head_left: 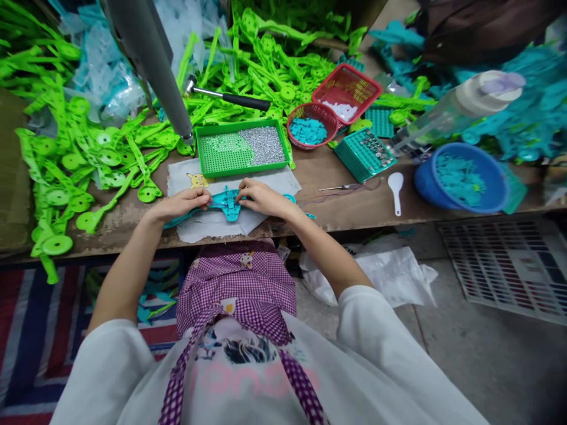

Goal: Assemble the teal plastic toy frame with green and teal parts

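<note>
A long teal plastic part [231, 205] lies across a pale cloth [201, 233] at the bench's front edge, its wider hinged-looking middle between my two hands. My left hand [186, 202] is closed, fingers and thumb gripping the part's left stretch. On the other side, my right hand [261, 198] bends over the part with fingertips pinched at its middle. Whether a small piece sits in those fingertips is hidden. Just beyond the hands stands a green tray [225, 152] with many small metal pieces heaped at its right.
Bright green plastic parts [57, 195] pile up left and behind. A grey pole-like tool [150, 65] hangs above the tray's left. A hammer [243, 101], red baskets [312, 112], a white scoop [396, 192], a bottle [460, 106] and a blue basin [425, 183] occupy the bench.
</note>
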`<action>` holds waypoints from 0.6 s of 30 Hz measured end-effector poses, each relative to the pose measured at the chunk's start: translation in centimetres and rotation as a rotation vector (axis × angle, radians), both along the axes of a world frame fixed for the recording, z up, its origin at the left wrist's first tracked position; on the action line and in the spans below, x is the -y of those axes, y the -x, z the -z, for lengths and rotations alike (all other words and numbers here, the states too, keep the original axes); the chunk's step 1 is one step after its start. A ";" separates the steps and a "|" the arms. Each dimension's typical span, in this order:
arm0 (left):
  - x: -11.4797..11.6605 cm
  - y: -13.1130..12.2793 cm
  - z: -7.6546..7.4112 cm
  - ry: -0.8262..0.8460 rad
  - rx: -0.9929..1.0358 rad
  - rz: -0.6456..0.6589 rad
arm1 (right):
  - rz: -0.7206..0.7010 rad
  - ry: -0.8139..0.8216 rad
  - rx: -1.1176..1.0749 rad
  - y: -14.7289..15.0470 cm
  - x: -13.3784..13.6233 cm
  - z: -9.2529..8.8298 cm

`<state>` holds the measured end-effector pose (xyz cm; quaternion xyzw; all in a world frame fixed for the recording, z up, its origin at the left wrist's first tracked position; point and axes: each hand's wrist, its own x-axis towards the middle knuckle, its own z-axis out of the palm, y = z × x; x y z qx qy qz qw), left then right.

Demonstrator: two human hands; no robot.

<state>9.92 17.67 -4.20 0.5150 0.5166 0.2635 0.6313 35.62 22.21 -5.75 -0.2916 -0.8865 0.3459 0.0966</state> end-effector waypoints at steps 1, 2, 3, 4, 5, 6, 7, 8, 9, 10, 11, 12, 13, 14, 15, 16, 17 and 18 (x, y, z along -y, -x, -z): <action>-0.1 0.1 0.1 -0.016 -0.018 0.025 | -0.017 -0.005 -0.002 0.0 0.0 0.1; -0.1 0.2 0.2 -0.035 -0.044 0.050 | -0.038 -0.009 -0.009 -0.1 0.0 0.3; -0.1 0.3 0.2 -0.056 -0.074 0.073 | -0.058 -0.011 -0.021 -0.1 0.0 0.4; 0.0 0.5 0.2 -0.077 -0.110 0.094 | -0.065 -0.011 -0.035 -0.2 0.0 0.6; 0.1 0.6 0.2 -0.103 -0.156 0.110 | -0.057 -0.008 -0.050 -0.3 0.1 0.7; 0.4 0.6 0.2 -0.143 -0.219 0.122 | -0.038 -0.002 -0.065 -0.4 0.2 0.8; 0.8 0.7 0.2 -0.205 -0.302 0.127 | -0.016 0.005 -0.078 -0.4 0.2 0.8; 1.2 0.6 0.2 -0.291 -0.405 0.120 | 0.004 0.009 -0.088 -0.5 0.3 0.9; 1.8 0.6 0.2 -0.392 -0.517 0.100 | 0.019 0.010 -0.095 -0.6 0.3 0.9; 2.4 0.4 0.3 -0.496 -0.624 0.071 | 0.022 0.009 -0.098 -0.6 0.4 0.9; 3.0 0.3 0.5 -0.585 -0.710 0.039 | 0.018 0.003 -0.094 -0.6 0.4 0.8; 3.5 0.1 0.8 -0.647 -0.767 0.008 | 0.009 -0.005 -0.087 -0.7 0.4 0.8; 4.0 0.0 1.1 -0.678 -0.798 -0.016 | 0.001 -0.013 -0.075 -0.6 0.3 0.7; 4.3 -0.1 1.4 -0.682 -0.811 -0.030 | -0.005 -0.020 -0.059 -0.6 0.3 0.6; 4.5 -0.3 1.7 -0.672 -0.814 -0.036 | -0.008 -0.029 -0.038 -0.4 0.3 0.4; 4.5 -0.3 2.0 -0.658 -0.814 -0.039 | -0.005 -0.046 -0.014 -0.2 0.4 0.3; 4.5 -0.4 2.3 -0.646 -0.815 -0.042 | 0.005 -0.074 0.013 0.1 0.4 0.1; 4.5 -0.4 2.4 -0.639 -0.817 -0.045 | 0.018 -0.112 0.043 0.4 0.5 0.0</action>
